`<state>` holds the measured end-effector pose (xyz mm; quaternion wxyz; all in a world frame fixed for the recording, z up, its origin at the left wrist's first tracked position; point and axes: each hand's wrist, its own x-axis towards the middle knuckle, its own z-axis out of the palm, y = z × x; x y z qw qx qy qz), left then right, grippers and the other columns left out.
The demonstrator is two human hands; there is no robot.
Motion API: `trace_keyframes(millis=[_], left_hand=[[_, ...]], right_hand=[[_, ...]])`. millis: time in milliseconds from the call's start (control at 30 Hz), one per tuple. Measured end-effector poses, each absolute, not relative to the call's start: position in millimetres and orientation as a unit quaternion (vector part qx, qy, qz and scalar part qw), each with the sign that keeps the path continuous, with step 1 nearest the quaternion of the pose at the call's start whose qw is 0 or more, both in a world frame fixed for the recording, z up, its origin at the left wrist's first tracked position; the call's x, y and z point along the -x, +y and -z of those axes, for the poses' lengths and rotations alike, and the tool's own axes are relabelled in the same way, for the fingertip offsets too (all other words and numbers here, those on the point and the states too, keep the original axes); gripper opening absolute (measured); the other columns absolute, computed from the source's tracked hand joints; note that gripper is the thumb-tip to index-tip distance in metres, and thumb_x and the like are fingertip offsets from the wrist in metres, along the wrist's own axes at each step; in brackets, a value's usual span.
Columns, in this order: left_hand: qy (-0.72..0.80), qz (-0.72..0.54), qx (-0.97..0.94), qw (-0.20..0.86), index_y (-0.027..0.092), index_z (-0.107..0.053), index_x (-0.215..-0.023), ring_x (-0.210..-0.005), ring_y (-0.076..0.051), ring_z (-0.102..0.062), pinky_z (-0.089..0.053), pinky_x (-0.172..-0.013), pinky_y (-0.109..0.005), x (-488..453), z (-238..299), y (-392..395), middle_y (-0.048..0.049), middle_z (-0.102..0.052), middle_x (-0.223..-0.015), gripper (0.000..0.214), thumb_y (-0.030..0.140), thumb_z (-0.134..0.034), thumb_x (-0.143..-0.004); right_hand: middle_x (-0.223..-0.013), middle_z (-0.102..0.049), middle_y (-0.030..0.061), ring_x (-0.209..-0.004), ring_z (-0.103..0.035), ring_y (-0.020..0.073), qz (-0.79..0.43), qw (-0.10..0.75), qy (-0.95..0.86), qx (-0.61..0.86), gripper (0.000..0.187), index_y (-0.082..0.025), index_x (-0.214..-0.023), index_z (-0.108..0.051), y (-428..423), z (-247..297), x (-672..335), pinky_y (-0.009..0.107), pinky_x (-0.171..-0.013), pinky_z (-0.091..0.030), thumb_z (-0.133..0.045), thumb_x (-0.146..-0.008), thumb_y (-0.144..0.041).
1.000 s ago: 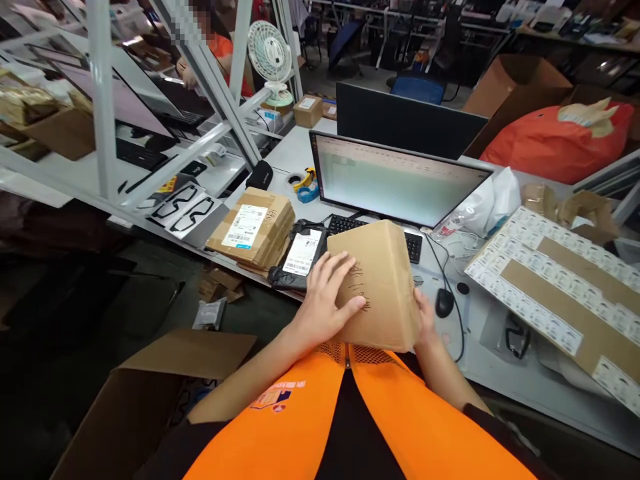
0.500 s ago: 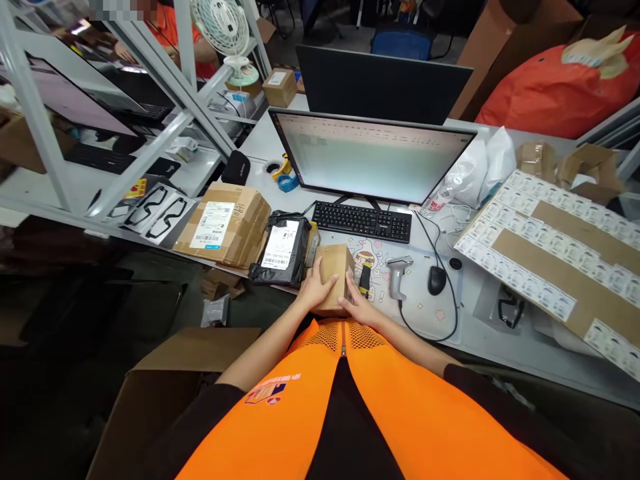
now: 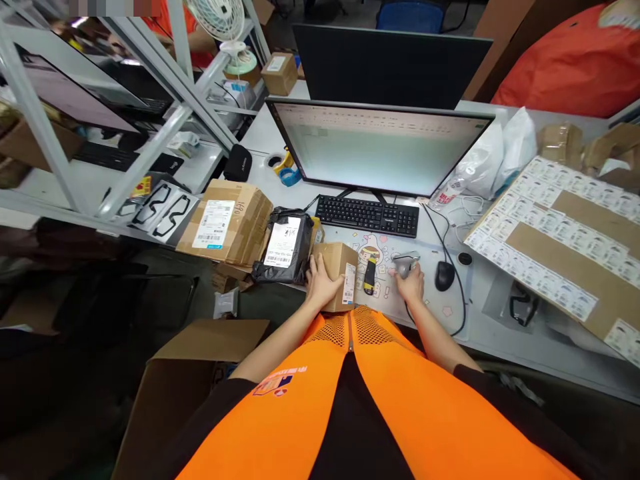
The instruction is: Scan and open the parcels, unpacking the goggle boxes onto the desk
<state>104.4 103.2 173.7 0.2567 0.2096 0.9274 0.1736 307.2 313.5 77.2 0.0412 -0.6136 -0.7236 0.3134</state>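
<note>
A small brown cardboard box [image 3: 338,261] with a white label on its right side stands on the desk's front edge. My left hand [image 3: 320,283] lies over its left side, fingers wrapped on it. My right hand [image 3: 411,283] is closed round the handle of a grey barcode scanner [image 3: 404,263] lying on the printed desk mat [image 3: 387,293]. A black and yellow tool [image 3: 369,275] lies between box and scanner.
A black poly parcel [image 3: 285,245] and a labelled carton [image 3: 225,221] sit left of the box. Keyboard [image 3: 367,215], lit monitor [image 3: 377,147] and mouse [image 3: 443,275] are behind. A label-covered cardboard sheet [image 3: 565,233] lies right. An open carton [image 3: 165,387] stands on the floor.
The box went from held up at my chest down onto the desk. My right hand left the box and moved right onto the scanner. The box's labelled side now shows.
</note>
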Motion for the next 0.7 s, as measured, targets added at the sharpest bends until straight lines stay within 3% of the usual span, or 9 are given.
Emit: trace_keyframes(millis=[133, 267, 367, 467, 567, 700], left_hand=[[0.926, -0.168, -0.262, 0.214, 0.02, -0.014, -0.177, -0.162, -0.046, -0.029, -0.037, -0.128, -0.061, -101.8, -182.5, 114.4, -0.0145, -0.008, -0.185, 0.109, 0.056, -0.07, -0.09], [0.927, -0.14, -0.289, 0.196, 0.018, -0.018, -0.177, -0.161, -0.047, -0.03, -0.038, -0.125, -0.066, -87.7, -181.9, 134.2, -0.0153, -0.006, -0.185, 0.107, 0.059, -0.067, -0.091], [0.931, -0.121, -0.291, 0.184, 0.015, -0.021, -0.176, -0.158, -0.048, -0.032, -0.036, -0.126, -0.066, -77.4, -170.8, 147.3, -0.0166, -0.009, -0.184, 0.102, 0.058, -0.064, -0.094], [0.935, -0.107, -0.299, 0.16, 0.015, -0.025, -0.176, -0.156, -0.048, -0.034, -0.034, -0.126, -0.066, -75.6, -157.8, 154.3, -0.0175, -0.01, -0.184, 0.099, 0.059, -0.062, -0.096], [0.936, -0.101, -0.305, 0.142, 0.016, -0.026, -0.176, -0.156, -0.048, -0.035, -0.034, -0.126, -0.065, -79.1, -149.0, 155.8, -0.0163, -0.01, -0.184, 0.099, 0.06, -0.063, -0.095], [0.938, -0.104, -0.302, 0.133, 0.018, -0.027, -0.176, -0.155, -0.047, -0.036, -0.036, -0.125, -0.063, -80.8, -144.5, 154.7, -0.015, -0.011, -0.184, 0.099, 0.061, -0.063, -0.094]], right_hand=[[-0.153, -0.054, 0.0337, -0.145, -0.053, 0.0456, -0.272, -0.024, -0.741, 0.614, 0.09, 0.001, -0.167, -0.029, 307.7, -66.3, -304.1, 0.05, -0.119, -0.044, -0.064, -0.097, -0.044], [-0.147, -0.061, 0.0346, -0.135, -0.063, 0.0455, -0.329, -0.036, -0.711, 0.62, 0.094, 0.002, -0.169, -0.022, 312.6, -66.3, -295.2, 0.049, -0.108, -0.051, -0.062, -0.098, -0.044], [-0.135, -0.071, 0.0285, -0.127, -0.07, 0.0409, -0.353, -0.022, -0.687, 0.635, 0.084, -0.004, -0.162, -0.039, 321.3, -69.8, -297.9, 0.044, -0.102, -0.055, -0.069, -0.091, -0.037], [-0.105, -0.078, 0.0144, -0.094, -0.076, 0.0303, -0.452, 0.017, -0.635, 0.625, 0.045, -0.018, -0.132, -0.063, 321.8, -75.6, -311.2, 0.035, -0.078, -0.058, -0.065, -0.091, -0.036], [-0.075, -0.067, 0.0029, -0.059, -0.062, 0.0193, -0.64, 0.031, -0.513, 0.571, 0.023, -0.021, -0.107, -0.064, 313.5, -84.9, -330.7, 0.029, -0.054, -0.049, -0.063, -0.093, -0.039], [-0.062, -0.055, -0.005, -0.045, -0.048, 0.0127, -0.795, -0.076, -0.411, 0.44, 0.042, -0.021, -0.108, -0.064, 299.4, -98.1, -351.3, 0.025, -0.045, -0.041, -0.071, -0.092, -0.059]])
